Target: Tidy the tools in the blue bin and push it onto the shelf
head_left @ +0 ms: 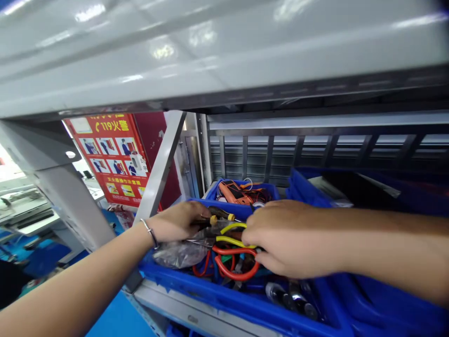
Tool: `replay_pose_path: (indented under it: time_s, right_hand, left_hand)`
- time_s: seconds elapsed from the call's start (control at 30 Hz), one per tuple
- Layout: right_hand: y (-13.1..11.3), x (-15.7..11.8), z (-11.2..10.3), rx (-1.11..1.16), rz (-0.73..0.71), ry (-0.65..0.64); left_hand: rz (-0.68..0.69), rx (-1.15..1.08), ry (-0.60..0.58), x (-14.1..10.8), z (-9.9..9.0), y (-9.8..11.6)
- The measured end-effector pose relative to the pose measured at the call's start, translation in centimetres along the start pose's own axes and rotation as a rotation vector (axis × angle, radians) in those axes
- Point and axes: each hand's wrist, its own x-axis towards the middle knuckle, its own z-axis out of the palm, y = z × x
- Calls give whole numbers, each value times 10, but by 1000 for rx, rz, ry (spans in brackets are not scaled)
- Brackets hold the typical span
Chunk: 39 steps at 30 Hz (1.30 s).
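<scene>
A blue bin (210, 292) full of hand tools sits on the shelf before me. At its left side, my left hand (178, 221) is closed around a black-and-yellow handle (205, 220), which looks like a screwdriver's; a similar screwdriver (220, 213) lies just behind. My right hand (280, 236) reaches in from the right, its fingers curled on yellow-handled pliers (231, 238), whose jaws are hidden. Beneath them are red looped handles (242, 269), their tool heads hidden. A clear plastic bag (180, 254) lies under my left wrist. Metal-and-black tools (291, 299) rest at the bin's front right.
Behind stands a smaller blue bin (273, 191) with an orange device (234, 192) and wires. More blue bins (305, 180) are at right. A grey shelf beam (224, 61) hangs low overhead. A post (70, 206) and diagonal brace (161, 161) stand left, near a red fire box (140, 140).
</scene>
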Motion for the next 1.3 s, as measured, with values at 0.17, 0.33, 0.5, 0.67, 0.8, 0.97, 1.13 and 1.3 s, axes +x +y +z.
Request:
replay_pose_path:
  time_s: [0.17,0.33,0.5,0.67,0.8,0.97,1.13,1.3]
  right_hand:
    - [-19,52,34,-55,-190,-277]
    - [-57,88,67,-17,-333,-164]
    - [-71,113,62,-230,-383,-355]
    - [-20,109,44,-238,-237,-475]
    - [12,90,41,-78,-118,-601]
    - [18,74,36,16,-28,-551]
    - [11,87,31,276,122,-308]
    - [-16,114,38,767,201,-146]
  left_hand:
    - [-151,36,173,-13,-16,-27]
    - [-172,2,279,-31,-12,-31]
    - [-236,-36,388,-51,-13,-24]
    - [-307,-120,366,-70,-13,-29]
    - [-337,-81,281,-76,-6,-33]
    - [-328,-7,236,-79,-1,-39]
    - [-237,-24,259,-77,-1,-34]
    - [-73,124,237,-55,9,-13]
